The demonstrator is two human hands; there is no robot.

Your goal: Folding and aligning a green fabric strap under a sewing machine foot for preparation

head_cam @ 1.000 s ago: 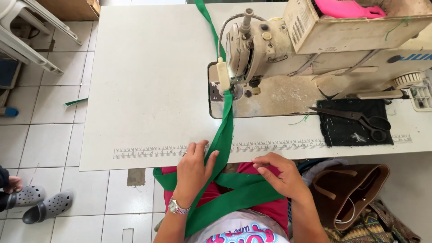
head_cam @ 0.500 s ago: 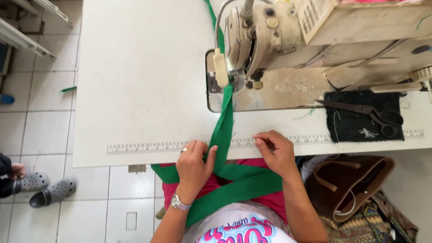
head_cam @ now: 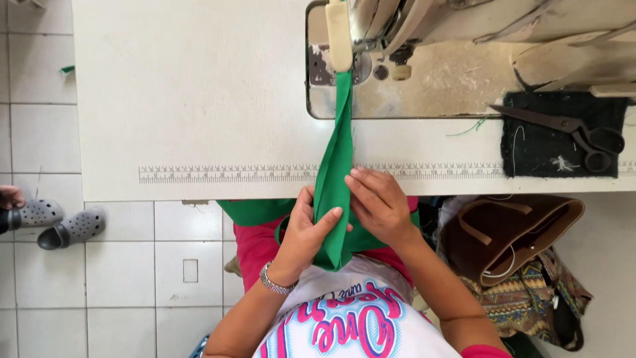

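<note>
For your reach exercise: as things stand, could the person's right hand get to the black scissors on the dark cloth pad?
Probably yes. The scissors lie uncovered on the dark pad to the right, with bare table between. But the right hand is now pinching the green fabric strip and would have to release it.

Green strip [head_cam: 334, 166]: matt woven cloth, smooth, softly creased
Table [head_cam: 199, 99]: white, matt, finely textured top
Sewing machine [head_cam: 411, 26]: cream painted metal, worn and scuffed
Scissors [head_cam: 570, 126]: dark metal
Bag [head_cam: 510, 232]: brown leather, slight sheen
Wristwatch [head_cam: 275, 282]: shiny metal band
</note>
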